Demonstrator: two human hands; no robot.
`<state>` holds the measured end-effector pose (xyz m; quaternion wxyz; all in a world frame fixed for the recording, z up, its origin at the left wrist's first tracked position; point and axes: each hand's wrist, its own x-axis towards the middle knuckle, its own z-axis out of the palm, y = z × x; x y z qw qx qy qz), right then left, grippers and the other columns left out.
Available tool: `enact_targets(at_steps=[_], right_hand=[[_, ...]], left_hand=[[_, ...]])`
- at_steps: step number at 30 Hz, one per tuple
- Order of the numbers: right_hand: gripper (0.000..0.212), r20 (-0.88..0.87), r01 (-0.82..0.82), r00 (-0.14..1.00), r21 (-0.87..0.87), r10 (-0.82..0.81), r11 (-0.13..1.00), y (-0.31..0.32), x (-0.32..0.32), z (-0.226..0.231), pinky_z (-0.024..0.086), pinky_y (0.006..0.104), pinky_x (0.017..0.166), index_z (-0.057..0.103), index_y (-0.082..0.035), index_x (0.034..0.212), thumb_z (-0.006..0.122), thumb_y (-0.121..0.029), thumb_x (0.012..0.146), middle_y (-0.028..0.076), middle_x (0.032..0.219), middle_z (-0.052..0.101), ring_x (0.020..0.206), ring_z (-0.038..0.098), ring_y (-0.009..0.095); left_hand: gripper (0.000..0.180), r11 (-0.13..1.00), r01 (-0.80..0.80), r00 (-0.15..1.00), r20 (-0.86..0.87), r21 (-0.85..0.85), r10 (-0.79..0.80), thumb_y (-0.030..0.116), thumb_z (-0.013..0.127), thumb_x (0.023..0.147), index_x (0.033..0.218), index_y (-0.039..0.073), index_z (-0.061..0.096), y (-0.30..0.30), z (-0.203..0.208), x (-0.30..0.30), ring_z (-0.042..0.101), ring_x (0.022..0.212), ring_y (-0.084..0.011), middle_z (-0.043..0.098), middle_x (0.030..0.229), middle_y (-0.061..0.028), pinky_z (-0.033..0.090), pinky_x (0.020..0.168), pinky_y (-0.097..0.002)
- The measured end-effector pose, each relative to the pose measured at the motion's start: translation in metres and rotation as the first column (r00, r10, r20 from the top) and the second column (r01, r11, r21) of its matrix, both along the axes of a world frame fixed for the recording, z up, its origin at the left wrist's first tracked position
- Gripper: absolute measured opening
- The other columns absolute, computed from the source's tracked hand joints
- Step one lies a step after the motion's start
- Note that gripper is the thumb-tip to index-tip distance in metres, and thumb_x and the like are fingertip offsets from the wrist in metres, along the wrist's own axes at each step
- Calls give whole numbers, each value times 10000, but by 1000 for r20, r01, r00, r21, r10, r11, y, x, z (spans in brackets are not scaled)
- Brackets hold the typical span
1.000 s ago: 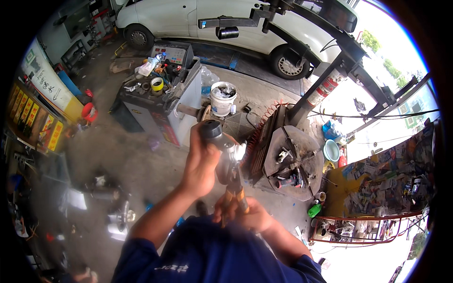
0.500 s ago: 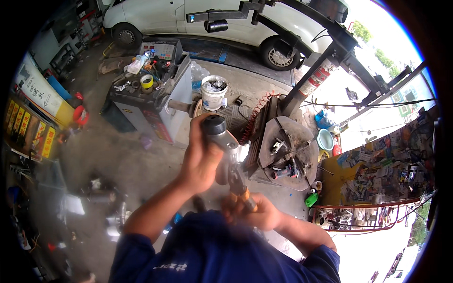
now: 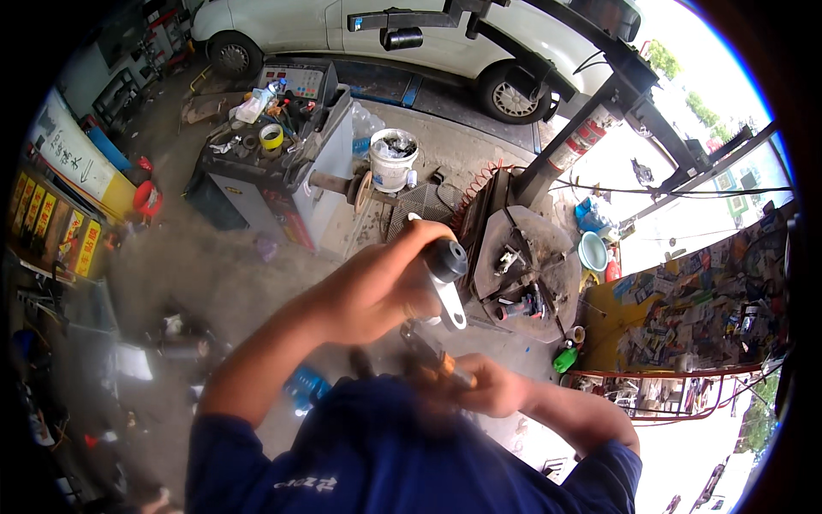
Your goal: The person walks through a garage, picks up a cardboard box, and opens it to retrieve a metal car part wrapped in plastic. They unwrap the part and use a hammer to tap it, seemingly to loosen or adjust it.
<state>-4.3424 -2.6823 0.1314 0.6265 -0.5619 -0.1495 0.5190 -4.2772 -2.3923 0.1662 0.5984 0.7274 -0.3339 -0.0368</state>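
In front of my chest, my left hand (image 3: 372,291) is wrapped round a metal part with a round black cap (image 3: 447,259) and a flat silvery tab (image 3: 452,307) with a hole; its exact kind is unclear. Lower and to the right, my right hand (image 3: 495,387) grips pliers (image 3: 422,345) by their orange and dark handles. The jaws of the pliers point up and left, just below the metal part. Blur hides whether they touch it.
Beyond my hands stand a grey wheel balancer (image 3: 282,206) with tools and tape on top and a white bucket (image 3: 392,176). A tyre changer turntable (image 3: 527,274) is at right, loose parts on it. A white car (image 3: 291,30) is behind; a blue bottle (image 3: 306,387) lies low left.
My left hand has turned the metal part, so its cap and tab now lean right. The pliers have come down and away from the part, and my right hand has shifted slightly right.
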Motion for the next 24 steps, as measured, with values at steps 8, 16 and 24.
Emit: enact_targets(at_steps=[8, 16, 24], right_hand=[[258, 33, -220, 972, -220, 232, 950, -14, 24, 4, 590, 333, 878, 736, 0, 1183, 613, 17, 957, 83, 1099, 764, 1023, 734, 170], [127, -31, 21, 999, 207, -15, 978, -2, 15, -14, 588, 370, 887, 688, 20, 963, 577, 70, 924, 181, 1221, 709, 1122, 723, 271], [165, -92, 156, 988, 478, -127, 865, 29, 3, -33, 567, 434, 970, 692, 17, 972, 570, 84, 883, 223, 1236, 648, 1183, 677, 342]], left_hand=[[518, 923, 318, 937, -219, 218, -271, 138, 807, 1019, 1445, 66, 520, -11, 7, 21, 771, 1075, -271, 768, 1111, -138, 567, 908, -413], [583, 859, -329, 940, -220, -391, 260, 296, 783, 1069, 1513, 46, 501, -25, -43, -1, 577, 1040, -90, 627, 1222, -14, 499, 929, -277], [724, 687, -484, 861, -153, -542, 486, 575, 617, 1116, 1512, -6, 444, -47, -50, -2, 625, 1064, -166, 657, 1206, -103, 489, 984, -341]])
